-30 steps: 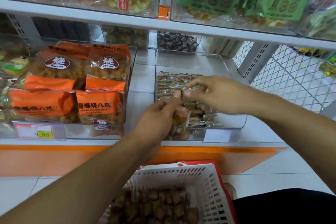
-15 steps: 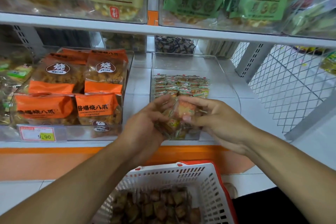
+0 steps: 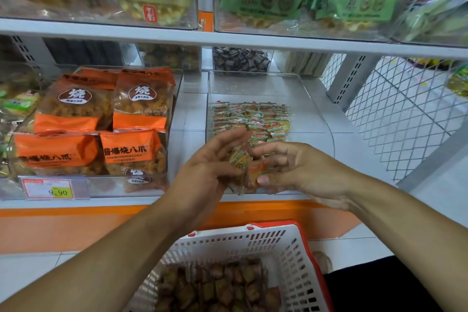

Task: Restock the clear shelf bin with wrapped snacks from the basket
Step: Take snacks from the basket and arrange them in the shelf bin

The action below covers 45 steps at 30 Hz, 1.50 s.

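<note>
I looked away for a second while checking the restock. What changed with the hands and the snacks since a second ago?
The right hand drew back from over the rows in the clear bin to the bin's front and now pinches wrapped snacks together with the left hand, whose fingers have spread. The stacked rows, the basket and the orange bags stayed put.

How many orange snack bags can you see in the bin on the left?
4: two at the back, left and right; two in front, left and right. More may be hidden beneath.
</note>
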Each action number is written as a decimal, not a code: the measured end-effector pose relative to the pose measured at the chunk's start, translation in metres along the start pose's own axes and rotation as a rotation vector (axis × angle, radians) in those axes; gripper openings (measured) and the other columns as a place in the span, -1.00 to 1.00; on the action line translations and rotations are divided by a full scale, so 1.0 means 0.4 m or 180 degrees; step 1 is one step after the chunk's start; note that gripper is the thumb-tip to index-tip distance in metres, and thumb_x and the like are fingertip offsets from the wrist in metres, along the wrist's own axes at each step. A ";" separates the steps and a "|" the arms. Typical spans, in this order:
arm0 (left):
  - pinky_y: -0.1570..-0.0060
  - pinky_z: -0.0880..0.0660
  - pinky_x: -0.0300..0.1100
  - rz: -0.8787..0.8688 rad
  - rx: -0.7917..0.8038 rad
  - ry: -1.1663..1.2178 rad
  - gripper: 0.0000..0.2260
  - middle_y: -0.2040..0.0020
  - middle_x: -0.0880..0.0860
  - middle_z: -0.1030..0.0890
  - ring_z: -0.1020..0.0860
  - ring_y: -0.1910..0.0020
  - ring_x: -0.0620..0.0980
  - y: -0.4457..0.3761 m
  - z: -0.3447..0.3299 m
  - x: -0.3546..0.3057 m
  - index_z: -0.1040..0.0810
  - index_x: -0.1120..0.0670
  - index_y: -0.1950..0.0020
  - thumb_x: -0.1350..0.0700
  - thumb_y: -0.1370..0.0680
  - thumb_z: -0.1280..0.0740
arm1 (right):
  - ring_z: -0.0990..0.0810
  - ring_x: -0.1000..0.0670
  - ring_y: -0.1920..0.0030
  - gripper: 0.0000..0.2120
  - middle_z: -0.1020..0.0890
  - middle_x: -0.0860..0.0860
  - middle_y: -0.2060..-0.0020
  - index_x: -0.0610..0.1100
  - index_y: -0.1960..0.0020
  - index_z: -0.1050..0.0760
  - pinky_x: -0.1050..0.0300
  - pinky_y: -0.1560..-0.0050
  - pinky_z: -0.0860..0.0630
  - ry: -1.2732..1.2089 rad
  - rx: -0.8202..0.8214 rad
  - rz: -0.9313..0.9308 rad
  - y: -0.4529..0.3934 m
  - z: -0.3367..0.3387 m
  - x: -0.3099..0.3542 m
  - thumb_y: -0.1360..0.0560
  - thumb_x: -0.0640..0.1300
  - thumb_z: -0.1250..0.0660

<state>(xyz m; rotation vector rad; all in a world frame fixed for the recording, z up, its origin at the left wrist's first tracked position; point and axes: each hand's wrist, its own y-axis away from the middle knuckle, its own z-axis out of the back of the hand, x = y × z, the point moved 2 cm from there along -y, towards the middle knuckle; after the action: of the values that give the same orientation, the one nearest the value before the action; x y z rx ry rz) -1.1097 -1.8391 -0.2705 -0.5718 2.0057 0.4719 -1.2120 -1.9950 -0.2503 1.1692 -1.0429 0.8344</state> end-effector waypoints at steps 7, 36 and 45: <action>0.20 -0.59 -0.23 -0.0426 -0.0372 0.0127 -0.57 -0.23 0.04 -0.63 -0.62 -0.09 0.01 0.003 0.004 -0.019 -0.64 0.11 -0.19 0.46 -0.52 -0.14 | -0.69 -0.19 -0.08 -0.62 -0.69 -0.21 -0.07 -0.26 -0.21 -0.53 -0.08 -0.06 -0.64 -0.1227 -0.0214 -0.0228 0.004 -0.067 -0.020 -0.41 -0.22 -0.46; 0.17 -0.56 -0.28 -0.0436 0.0310 -0.1304 -0.42 -0.11 -0.12 -0.65 -0.65 0.01 -0.13 0.015 -0.012 0.023 -0.50 -0.17 -0.37 0.18 -0.39 -0.46 | -0.66 -0.17 -0.09 -0.43 -0.62 -0.20 -0.12 -0.19 -0.31 -0.47 -0.01 -0.19 -0.57 -0.0427 0.0393 -0.0203 -0.003 -0.033 -0.010 -0.38 -0.59 -0.36; -0.37 -0.36 -0.16 -0.0519 0.0242 -0.3610 -0.36 -0.52 -0.29 -0.23 -0.30 -0.47 -0.17 -0.025 -0.009 0.046 -0.12 -0.32 -0.52 -0.31 -0.51 -0.32 | -0.57 -0.03 0.04 -0.46 -0.49 -0.04 -0.11 -0.09 -0.27 -0.46 0.14 0.08 -0.44 0.3557 -0.1262 0.0014 -0.061 0.114 0.124 -0.37 -0.06 -0.58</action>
<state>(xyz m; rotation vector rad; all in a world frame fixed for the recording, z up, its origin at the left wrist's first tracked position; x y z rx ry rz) -1.1142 -1.8529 -0.2861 -0.2912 0.8820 0.4637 -1.1830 -2.0449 -0.2080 0.2367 -0.2407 1.0238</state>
